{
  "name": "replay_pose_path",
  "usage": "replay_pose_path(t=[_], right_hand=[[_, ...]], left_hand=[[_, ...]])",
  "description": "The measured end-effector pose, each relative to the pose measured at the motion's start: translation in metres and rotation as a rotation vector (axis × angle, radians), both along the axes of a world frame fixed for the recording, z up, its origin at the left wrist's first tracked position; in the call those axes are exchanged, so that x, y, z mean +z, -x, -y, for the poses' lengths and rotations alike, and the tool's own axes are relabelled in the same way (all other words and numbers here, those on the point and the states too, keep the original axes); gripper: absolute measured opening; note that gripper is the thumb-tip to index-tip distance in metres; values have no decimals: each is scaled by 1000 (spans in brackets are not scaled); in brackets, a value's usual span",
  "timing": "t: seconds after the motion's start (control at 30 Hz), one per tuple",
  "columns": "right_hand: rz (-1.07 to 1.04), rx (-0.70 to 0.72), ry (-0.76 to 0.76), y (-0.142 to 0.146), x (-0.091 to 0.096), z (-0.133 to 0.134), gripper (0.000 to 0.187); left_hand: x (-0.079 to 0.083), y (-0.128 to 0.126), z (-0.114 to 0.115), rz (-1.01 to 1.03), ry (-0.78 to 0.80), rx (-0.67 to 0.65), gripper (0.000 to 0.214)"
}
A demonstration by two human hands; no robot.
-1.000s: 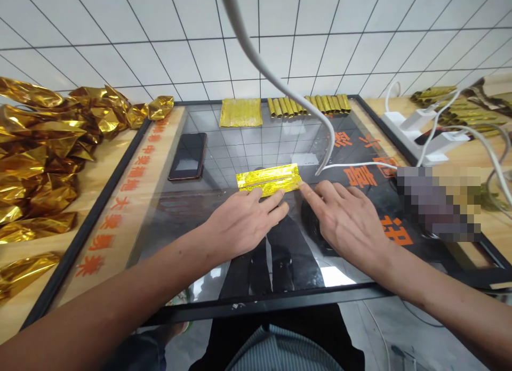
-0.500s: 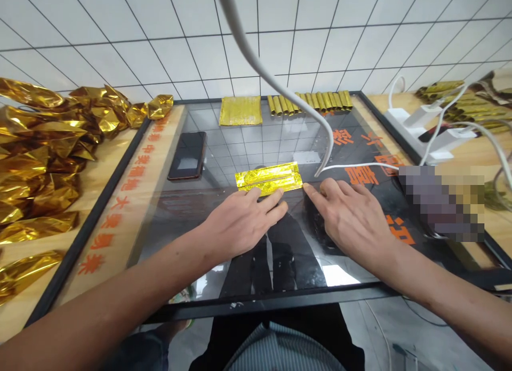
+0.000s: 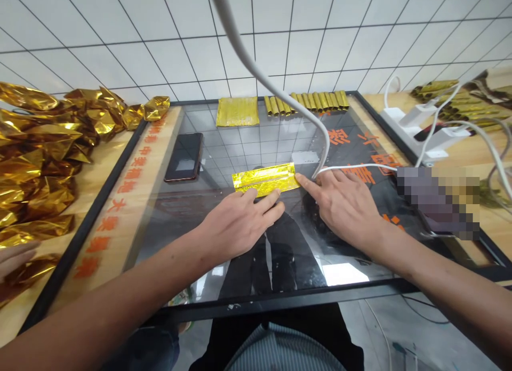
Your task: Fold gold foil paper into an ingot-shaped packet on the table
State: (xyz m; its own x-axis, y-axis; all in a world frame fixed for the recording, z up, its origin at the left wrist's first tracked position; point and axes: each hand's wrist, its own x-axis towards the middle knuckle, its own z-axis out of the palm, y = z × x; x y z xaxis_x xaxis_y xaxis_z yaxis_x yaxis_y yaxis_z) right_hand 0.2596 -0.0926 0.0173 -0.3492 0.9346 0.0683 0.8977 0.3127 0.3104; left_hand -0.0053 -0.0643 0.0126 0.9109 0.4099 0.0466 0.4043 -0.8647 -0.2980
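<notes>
A flat strip of shiny gold foil paper [image 3: 265, 179], with creases running along its length, lies on the glass tabletop [image 3: 176, 222]. My left hand [image 3: 240, 222] rests at its near edge, fingers stretched out and fingertips touching the foil. The index finger of my right hand [image 3: 344, 198] points out to the strip's right end. Its other fingers are bent and partly hidden, and I see nothing held in them. A white cable [image 3: 320, 136] hangs down and meets the glass beside that hand.
A dark phone [image 3: 184, 156] lies left. At the back are a flat gold sheet [image 3: 237, 112] and several rolled gold tubes [image 3: 320, 101]. Folded gold foil pieces [image 3: 44, 147] are heaped left, where another person's hand [image 3: 16, 256] shows. A power strip [image 3: 404, 128] and blurred device [image 3: 428, 200] are right.
My right index finger has moved slightly left and up to the foil's right end. Another person's hand has come into view at the left edge. My left hand stays on the foil.
</notes>
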Motion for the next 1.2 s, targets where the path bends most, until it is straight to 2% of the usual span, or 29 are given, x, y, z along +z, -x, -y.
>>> replay_pose_path(t=[0.23,0.4,0.47,0.57,0.67,0.77,0.97,1.2], right_hand=[[-19,52,-27,7,-4,5,60],[-16,-10,-55,-2,-4,0,50],[-61,46,-83,-3,-6,1,49],[-167,230,-103,4,-12,5,50],[-262,327,-45,12,-16,7,47],[-287,320,19,14,-18,6,46],[-301,313,-20,11,-20,8,48],[-295,302,7,11,-22,8,48]], left_hand=[[-2,0,-1,13,35,-18,39],[-1,1,1,7,29,-4,40],[-1,0,2,22,19,-1,41],[0,-1,2,46,14,1,40],[0,-1,2,52,21,4,39],[-1,0,2,41,20,4,40],[-8,3,9,67,20,82,37],[-11,17,22,127,39,179,36]])
